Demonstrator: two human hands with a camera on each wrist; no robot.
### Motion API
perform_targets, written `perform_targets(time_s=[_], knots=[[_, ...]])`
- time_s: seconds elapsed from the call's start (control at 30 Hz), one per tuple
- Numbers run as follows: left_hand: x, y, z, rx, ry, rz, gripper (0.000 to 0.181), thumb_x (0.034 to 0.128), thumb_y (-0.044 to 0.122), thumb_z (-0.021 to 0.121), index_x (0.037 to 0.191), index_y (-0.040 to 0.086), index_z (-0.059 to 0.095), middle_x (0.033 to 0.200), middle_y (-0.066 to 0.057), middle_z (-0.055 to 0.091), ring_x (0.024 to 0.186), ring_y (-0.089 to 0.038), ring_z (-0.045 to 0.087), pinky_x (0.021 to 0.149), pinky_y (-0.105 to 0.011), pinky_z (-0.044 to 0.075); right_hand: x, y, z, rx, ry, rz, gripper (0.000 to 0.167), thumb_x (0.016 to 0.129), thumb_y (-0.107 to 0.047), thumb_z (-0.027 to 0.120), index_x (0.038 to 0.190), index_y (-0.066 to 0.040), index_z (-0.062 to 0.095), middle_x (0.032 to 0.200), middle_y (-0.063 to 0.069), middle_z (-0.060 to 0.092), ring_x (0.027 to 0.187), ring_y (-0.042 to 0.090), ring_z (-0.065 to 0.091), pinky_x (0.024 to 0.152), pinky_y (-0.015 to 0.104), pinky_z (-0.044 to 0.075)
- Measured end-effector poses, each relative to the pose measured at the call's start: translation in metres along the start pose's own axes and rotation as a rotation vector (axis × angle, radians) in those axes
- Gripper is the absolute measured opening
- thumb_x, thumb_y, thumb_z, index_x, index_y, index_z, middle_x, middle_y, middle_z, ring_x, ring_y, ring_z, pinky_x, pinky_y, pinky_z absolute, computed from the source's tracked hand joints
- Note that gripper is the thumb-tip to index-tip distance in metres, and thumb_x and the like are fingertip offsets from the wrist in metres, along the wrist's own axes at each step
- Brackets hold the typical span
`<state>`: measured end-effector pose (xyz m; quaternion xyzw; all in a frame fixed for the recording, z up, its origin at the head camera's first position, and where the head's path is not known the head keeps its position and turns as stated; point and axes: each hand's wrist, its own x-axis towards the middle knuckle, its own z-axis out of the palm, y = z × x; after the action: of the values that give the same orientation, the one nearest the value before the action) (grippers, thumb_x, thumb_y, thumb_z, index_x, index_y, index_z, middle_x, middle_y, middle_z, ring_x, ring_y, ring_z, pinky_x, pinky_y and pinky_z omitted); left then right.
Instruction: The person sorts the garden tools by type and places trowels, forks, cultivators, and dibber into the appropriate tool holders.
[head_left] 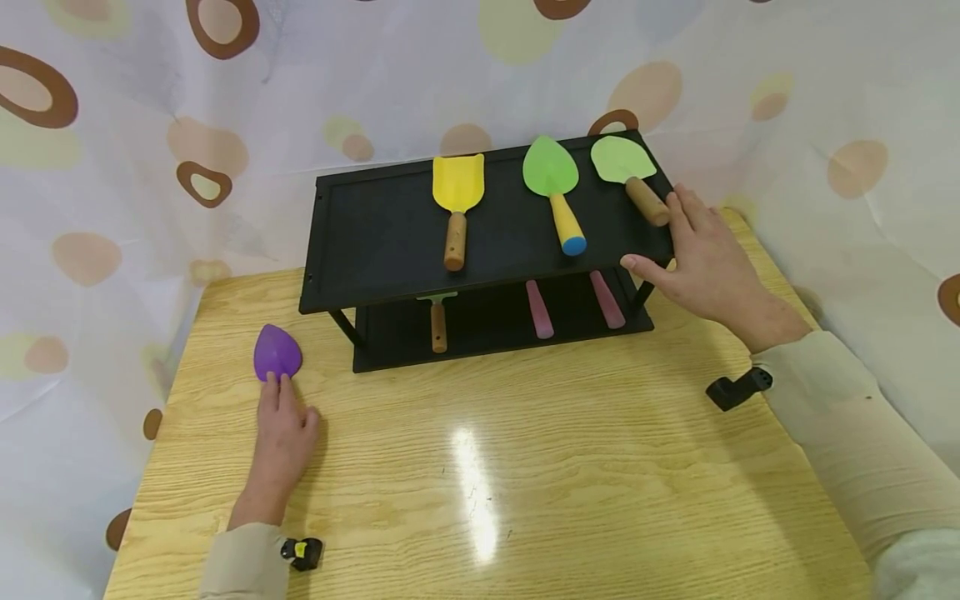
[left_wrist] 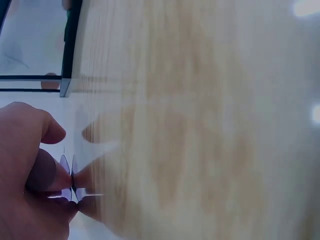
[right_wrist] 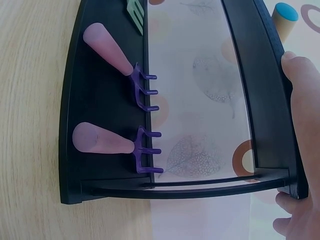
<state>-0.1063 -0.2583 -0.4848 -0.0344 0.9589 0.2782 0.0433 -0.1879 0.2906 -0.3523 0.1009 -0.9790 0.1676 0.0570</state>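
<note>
A purple trowel (head_left: 277, 351) lies at the left of the table, its blade pointing away. My left hand (head_left: 283, 442) covers its handle, fingers straight and touching the base of the blade. The thumb stands apart, and a dark rounded handle (left_wrist: 42, 172) shows under the palm in the left wrist view. My right hand (head_left: 711, 265) holds the right front corner of a black two-tier rack (head_left: 375, 225), thumb on the front edge, fingers bent down over the side. Beside those fingers is a pale green trowel (head_left: 624, 160) with a wooden handle.
On the upper tier lie a yellow shovel (head_left: 458, 183) and a green trowel (head_left: 551, 167). Two purple rakes (right_wrist: 137, 90) with pink handles and a green slotted tool (right_wrist: 135, 14) sit on the lower tier. Patterned cloth (head_left: 405, 75) hangs behind the wooden table (head_left: 570, 450).
</note>
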Motion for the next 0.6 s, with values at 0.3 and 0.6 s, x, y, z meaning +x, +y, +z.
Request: perform_targets(time_s=[0.3, 0.6], knots=[[-0.003, 0.0006, 0.0056, 0.061, 0.106, 0.125, 0.058, 0.0942, -0.005, 0.041, 0.143, -0.026, 0.019, 0.151, -0.046, 0.017, 0.141, -0.059, 0.021, 0.116, -0.064, 0.024, 0.0005, 0.0014, -0.0004, 0.0, 0.0, 0.004, 0.103, 0.094, -0.066, 0.048, 0.156, 0.007, 0.008, 0.166, 0.023, 0.005, 0.153, 0.042, 0.009, 0.124, 0.058, 0.011], [-0.0064, -0.0018, 0.0011, 0.031, 0.098, 0.108, 0.054, 0.0951, -0.006, 0.038, 0.143, -0.025, 0.023, 0.152, -0.045, 0.018, 0.142, -0.057, 0.023, 0.116, -0.062, 0.026, 0.0009, 0.0014, 0.0004, 0.004, 0.005, -0.008, 0.103, 0.094, -0.066, 0.048, 0.155, 0.008, 0.009, 0.165, 0.025, 0.006, 0.152, 0.044, 0.011, 0.124, 0.059, 0.011]])
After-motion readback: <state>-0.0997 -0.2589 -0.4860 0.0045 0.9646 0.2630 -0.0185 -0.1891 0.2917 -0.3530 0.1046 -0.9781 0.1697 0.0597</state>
